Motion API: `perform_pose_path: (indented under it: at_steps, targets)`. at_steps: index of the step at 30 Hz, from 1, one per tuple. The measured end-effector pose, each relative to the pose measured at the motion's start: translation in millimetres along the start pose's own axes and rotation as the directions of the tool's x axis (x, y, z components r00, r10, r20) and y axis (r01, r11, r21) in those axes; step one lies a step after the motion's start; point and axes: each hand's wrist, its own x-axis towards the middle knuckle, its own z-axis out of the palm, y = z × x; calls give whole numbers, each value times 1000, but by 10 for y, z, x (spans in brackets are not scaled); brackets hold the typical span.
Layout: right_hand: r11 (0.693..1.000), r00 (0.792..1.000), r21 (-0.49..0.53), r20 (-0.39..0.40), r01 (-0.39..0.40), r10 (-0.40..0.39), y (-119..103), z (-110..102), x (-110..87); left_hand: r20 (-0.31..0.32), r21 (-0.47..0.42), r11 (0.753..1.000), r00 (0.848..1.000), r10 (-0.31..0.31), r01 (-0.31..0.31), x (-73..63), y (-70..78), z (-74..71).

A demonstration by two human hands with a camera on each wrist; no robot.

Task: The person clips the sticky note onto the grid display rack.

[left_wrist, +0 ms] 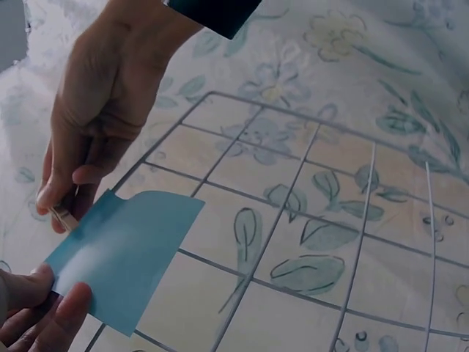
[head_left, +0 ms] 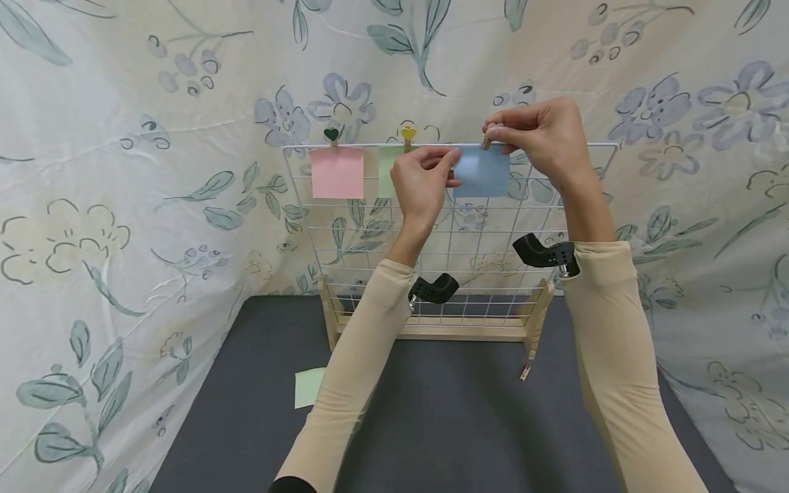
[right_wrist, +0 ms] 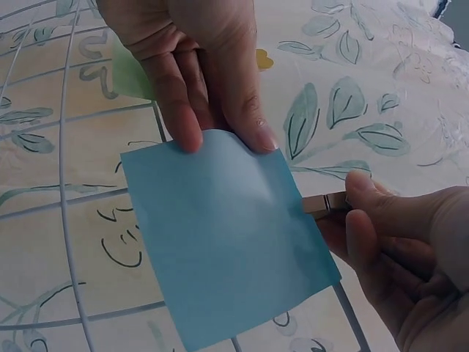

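A blue paper card [head_left: 482,174] lies against the top of a white wire grid [head_left: 444,236]. My left hand [head_left: 425,181] pinches the card's left edge between thumb and fingers. At the card's top edge my right hand [head_left: 542,137] pinches a small wooden clothespin [right_wrist: 326,205], whose tip meets the card. To the left hang a pink card [head_left: 337,174] under a clothespin with a dark green heart [head_left: 331,134] and a light green card [head_left: 386,171] under one with a yellow heart [head_left: 408,133]. My left hand partly hides the green card.
The grid stands in a wooden base [head_left: 462,332] on a dark table [head_left: 444,411]. A light green paper [head_left: 308,387] lies at left, partly under my left sleeve. Another clothespin [head_left: 525,372] lies by the base's right foot. Floral cloth [head_left: 185,171] hangs behind.
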Motion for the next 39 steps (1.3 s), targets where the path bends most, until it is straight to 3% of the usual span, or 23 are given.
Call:
perform_pose_path:
  at_steps: [10,15,21,24,28,34,39]
  targets:
    - [999,999,-52,33,-12,14,70,21,-4,-10,-6,1000,1000,13,-13,-34,-5,22]
    - [998,999,-60,38,-29,32,68,19,-49,-14,2,999,999,52,-52,-37,-41,17]
    - [998,995,63,-92,31,-25,109,37,-213,-20,-29,994,994,105,-106,-74,-68,-23]
    - [988,984,124,-167,87,-65,144,10,-315,-14,-28,995,996,92,-92,-93,-57,-49]
    - [980,984,169,-163,104,-77,206,-35,-483,7,-36,997,998,61,-61,-115,-38,-91]
    - [993,995,112,-89,44,-34,416,-55,-766,41,-53,999,999,-6,8,-179,-50,-162]
    - [998,997,43,-59,-43,46,680,-43,-971,75,-46,997,995,-59,62,-233,-96,-189]
